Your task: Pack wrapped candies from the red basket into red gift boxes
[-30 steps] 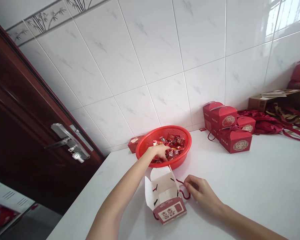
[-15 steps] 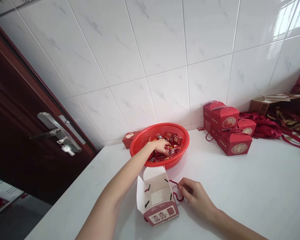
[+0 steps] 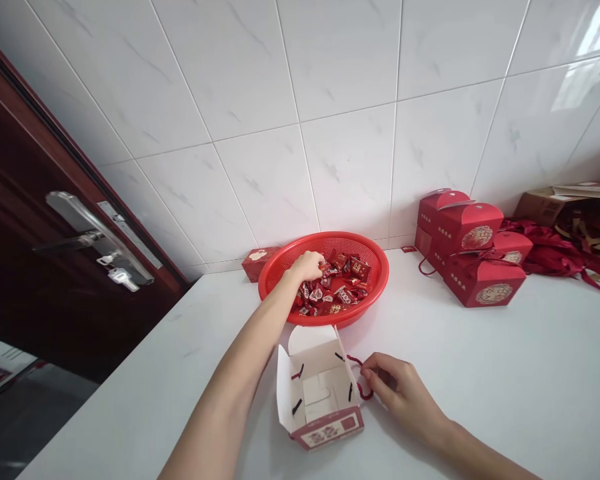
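My left hand (image 3: 309,265) is inside a red plastic basket (image 3: 375,293), above the wrapped sweets (image 3: 341,293). Its fingers are curled closed at the left part of the pile, and what they hold is hidden. In front of the basket stands an open paper gift box (image 3: 329,437), white inside and red with printing on its front. I see no sweets in it, and its flaps stand up. Dark cord ends poke through its inner walls. With thumb and forefinger, my right hand (image 3: 393,383) pinches the red cord handle (image 3: 366,395) at the box's right side.
Several closed red gift boxes (image 3: 473,253) are stacked against the tiled wall at the right. Beyond them lie dark red cloth (image 3: 555,247) and a cardboard box (image 3: 540,203). A small red box (image 3: 256,263) sits behind the basket's left. A door with keys (image 3: 123,277) borders the white tabletop's left.
My left hand has drawn back from the middle of the sweets to the left part of the basket, its fingers now curled. My right hand keeps its pinch. The view has shifted slightly.
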A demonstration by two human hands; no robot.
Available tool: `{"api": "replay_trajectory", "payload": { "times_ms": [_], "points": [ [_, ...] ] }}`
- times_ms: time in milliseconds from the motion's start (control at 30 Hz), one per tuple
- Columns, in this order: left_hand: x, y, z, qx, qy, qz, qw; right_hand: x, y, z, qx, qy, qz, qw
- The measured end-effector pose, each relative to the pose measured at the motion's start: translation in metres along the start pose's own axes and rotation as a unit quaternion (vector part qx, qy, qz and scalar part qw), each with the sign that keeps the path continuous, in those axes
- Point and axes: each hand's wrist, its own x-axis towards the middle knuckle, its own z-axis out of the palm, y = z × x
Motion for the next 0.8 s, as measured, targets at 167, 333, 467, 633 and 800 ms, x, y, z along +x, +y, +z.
{"api": "replay_trajectory", "payload": {
  "times_ms": [167, 333, 467, 633, 800],
  "points": [
    [0.004, -0.017, 0.006, -0.062, 0.057, -0.02, 0.996, -0.002, -0.001, -0.001, -0.015, 0.006, 0.001, 1.0],
    [0.004, -0.017, 0.011, -0.074, 0.031, -0.014, 0.997, -0.004, -0.005, -0.001, 0.0, 0.016, 0.018, 1.0],
    [0.002, -0.007, 0.014, -0.066, 0.003, 0.002, 0.998, -0.005, -0.009, -0.001, 0.011, 0.016, 0.031, 0.999],
    [-0.005, 0.015, 0.013, -0.055, -0.011, 0.11, 0.992, -0.005, -0.01, 0.0, -0.001, 0.024, 0.043, 0.999],
    [-0.012, 0.032, 0.019, -0.054, -0.108, 0.193, 0.974, -0.006, -0.008, 0.0, -0.012, 0.02, 0.058, 0.998]
  ]
}}
